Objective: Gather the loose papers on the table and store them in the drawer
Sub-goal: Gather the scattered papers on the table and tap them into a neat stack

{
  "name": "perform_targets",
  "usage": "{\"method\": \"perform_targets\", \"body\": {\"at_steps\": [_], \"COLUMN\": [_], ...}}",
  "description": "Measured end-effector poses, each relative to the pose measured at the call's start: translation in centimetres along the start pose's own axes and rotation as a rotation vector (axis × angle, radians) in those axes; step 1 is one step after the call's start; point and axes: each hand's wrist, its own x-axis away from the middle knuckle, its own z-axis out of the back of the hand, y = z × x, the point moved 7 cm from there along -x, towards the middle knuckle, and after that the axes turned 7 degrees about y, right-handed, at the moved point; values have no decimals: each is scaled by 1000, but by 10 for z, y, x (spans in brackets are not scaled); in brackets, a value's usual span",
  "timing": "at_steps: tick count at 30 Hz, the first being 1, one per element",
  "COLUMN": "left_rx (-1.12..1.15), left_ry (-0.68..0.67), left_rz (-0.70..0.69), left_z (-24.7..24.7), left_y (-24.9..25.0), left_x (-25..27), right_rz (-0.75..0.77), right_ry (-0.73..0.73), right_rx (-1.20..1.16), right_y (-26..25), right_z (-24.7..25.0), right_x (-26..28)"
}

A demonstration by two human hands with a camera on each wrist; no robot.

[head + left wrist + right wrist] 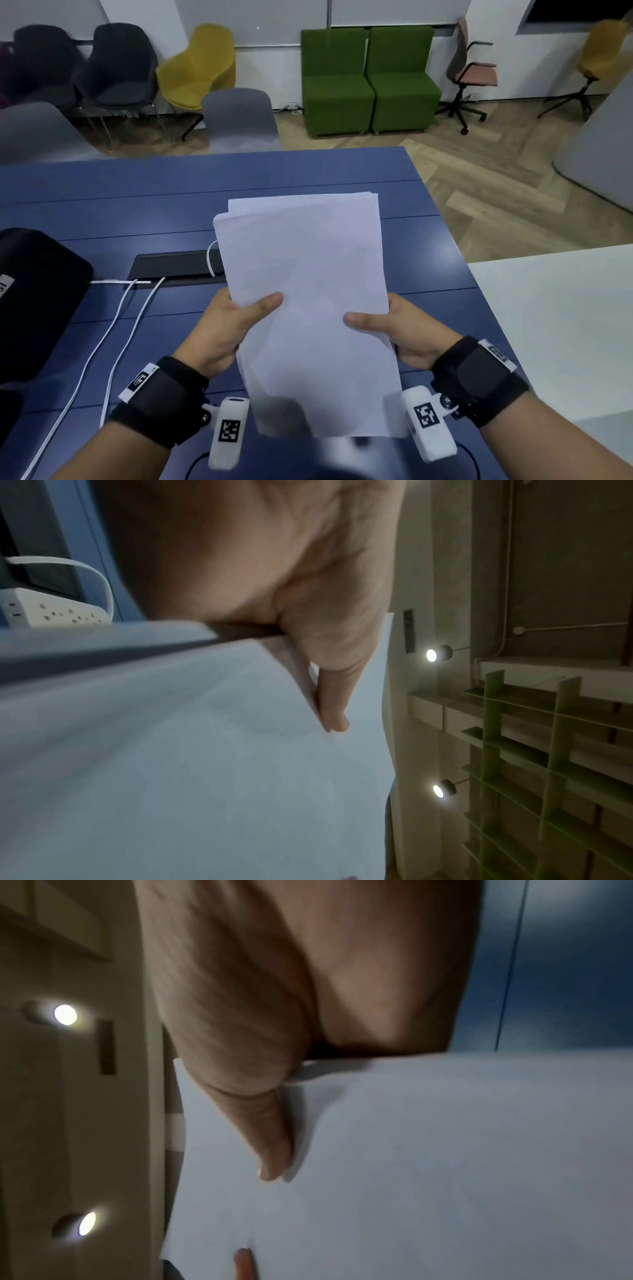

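Stack of papers (308,308) held above blue counter (102,192), w/ left hand (226,329) & right hand (407,329) gripping opposite side edges, thumbs on top sheet; top edges uneven.

An office meeting room or shared workspace. A long blue table (102,192) has a built-in cable slot (174,265) with white cables (113,325) running out, and shell chairs in black (116,68), yellow (202,65) and grey (239,116) stand beyond it. Two green upholstered seats (370,78) and a pink swivel chair (472,72) sit against whiteboard-like wall panels on a wood-patterned floor (496,192).
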Motion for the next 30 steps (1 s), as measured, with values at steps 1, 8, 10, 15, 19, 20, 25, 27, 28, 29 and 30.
{"method": "perform_targets", "body": {"at_steps": [1,8,10,15,19,20,25,27,28,29,30], "left_rx": [13,97,97,126,167,88,-313,-305,-290,-273,-262], "left_ry": [-4,20,63,210,56,-4,-116,25,76,108,131], "left_rz": [4,-68,-142,-289,-261,-225,-86,-147,-173,-188,-187], "left_z": [-1,-6,-8,-9,-4,1,1,0,-1,-1,-1], "left_y": [1,13,21,22,23,20,-8,-13,-18,-23,-28], "left_x": [0,5,7,13,13,11,16,13,11,8,6], "right_rz": [20,143,199,449,508,493,449,471,481,489,496], "right_ry": [19,150,212,483,470,433,349,382,403,428,449], "right_rx": [35,163,145,201,172,137,-67,-66,-59,-40,-3], "right_y": [-1,-6,-13,-12,-21,-25,-39,-37,-35,-33,-32], "right_z": [1,7,6,-5,3,6,18,17,16,14,13], "right_x": [-2,-3,1,11,12,11,6,2,1,0,-2]}}
